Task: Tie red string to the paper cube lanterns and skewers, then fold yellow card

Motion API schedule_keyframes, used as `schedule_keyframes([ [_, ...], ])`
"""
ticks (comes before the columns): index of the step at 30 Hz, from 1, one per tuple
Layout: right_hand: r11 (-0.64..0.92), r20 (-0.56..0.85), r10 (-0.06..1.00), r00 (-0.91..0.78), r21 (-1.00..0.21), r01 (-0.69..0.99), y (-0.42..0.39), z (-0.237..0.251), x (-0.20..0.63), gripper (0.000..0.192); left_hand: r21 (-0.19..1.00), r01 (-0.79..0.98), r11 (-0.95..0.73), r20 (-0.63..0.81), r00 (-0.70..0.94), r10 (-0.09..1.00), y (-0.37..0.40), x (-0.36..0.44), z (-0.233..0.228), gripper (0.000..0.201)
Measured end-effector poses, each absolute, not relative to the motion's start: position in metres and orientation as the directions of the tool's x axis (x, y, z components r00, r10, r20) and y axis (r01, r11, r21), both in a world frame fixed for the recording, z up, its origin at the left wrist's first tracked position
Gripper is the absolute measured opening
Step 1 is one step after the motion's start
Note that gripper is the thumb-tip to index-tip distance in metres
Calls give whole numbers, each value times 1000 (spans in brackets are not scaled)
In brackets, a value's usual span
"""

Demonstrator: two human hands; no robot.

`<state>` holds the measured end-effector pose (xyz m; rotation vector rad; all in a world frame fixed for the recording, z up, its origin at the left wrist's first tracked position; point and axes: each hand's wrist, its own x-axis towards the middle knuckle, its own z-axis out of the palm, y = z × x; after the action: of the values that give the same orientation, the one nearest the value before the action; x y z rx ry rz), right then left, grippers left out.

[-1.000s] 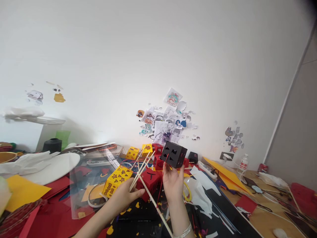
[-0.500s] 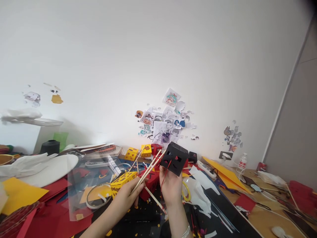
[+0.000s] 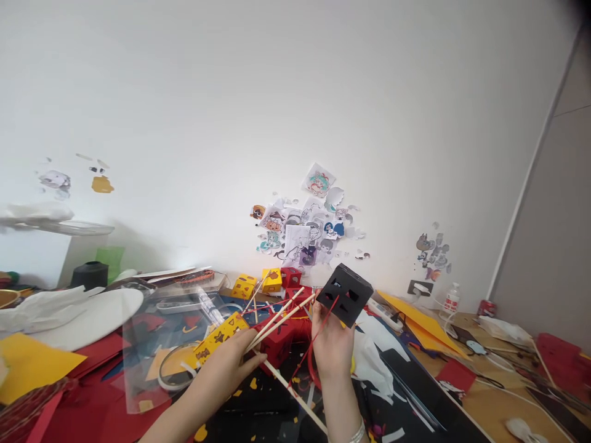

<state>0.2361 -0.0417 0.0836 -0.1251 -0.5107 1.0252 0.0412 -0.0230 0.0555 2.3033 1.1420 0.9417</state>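
Observation:
Several thin wooden sticks (image 3: 281,317) are gripped in my left hand (image 3: 235,360), its fingers closed round them where they cross. My right hand (image 3: 333,344) holds up a black box (image 3: 345,295) with small cut-out openings, its fingers mostly hidden beneath and behind the box. A red string (image 3: 318,332) hangs from the box's near face and runs down past my right hand towards the sticks. Beside my left hand, partly covered by it, is a tilted yellow box (image 3: 219,338) with brown shapes. A red box (image 3: 279,344) lies behind the sticks.
Smaller yellow boxes (image 3: 272,280) stand against the wall. A roll of tape (image 3: 161,372) and a clear plastic sheet (image 3: 138,363) lie left. Crumpled white paper (image 3: 373,363), a dark flat case (image 3: 406,381) and a bottle (image 3: 452,298) are on the right.
My right hand has moved right with the black box, away from the sticks, and the red string shows longer. My left hand and the yellow box have shifted slightly left and tilted.

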Motion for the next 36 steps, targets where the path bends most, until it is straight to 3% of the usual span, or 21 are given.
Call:
schedule_keyframes([
  [4,539,290,835,467,-266,-799,-41,85,248,23,528,590,-610,372,485,791,-22,35,58,4],
  [7,519,282,845,453,-234,-822,-40,86,258,23,500,626,-598,396,449,801,-19,31,60,12],
  [13,535,205,843,497,-224,-815,-32,79,281,33,530,677,-510,536,198,821,-15,20,69,35],
  [17,590,167,806,568,-301,-749,-19,65,294,34,581,692,-428,509,102,855,-15,15,74,42],
  [26,617,149,773,617,-404,-675,2,40,312,35,754,500,-427,388,186,902,-16,16,80,54],
  [36,606,24,741,671,-455,-653,7,37,322,36,798,389,-460,330,356,874,-11,10,79,49],
])
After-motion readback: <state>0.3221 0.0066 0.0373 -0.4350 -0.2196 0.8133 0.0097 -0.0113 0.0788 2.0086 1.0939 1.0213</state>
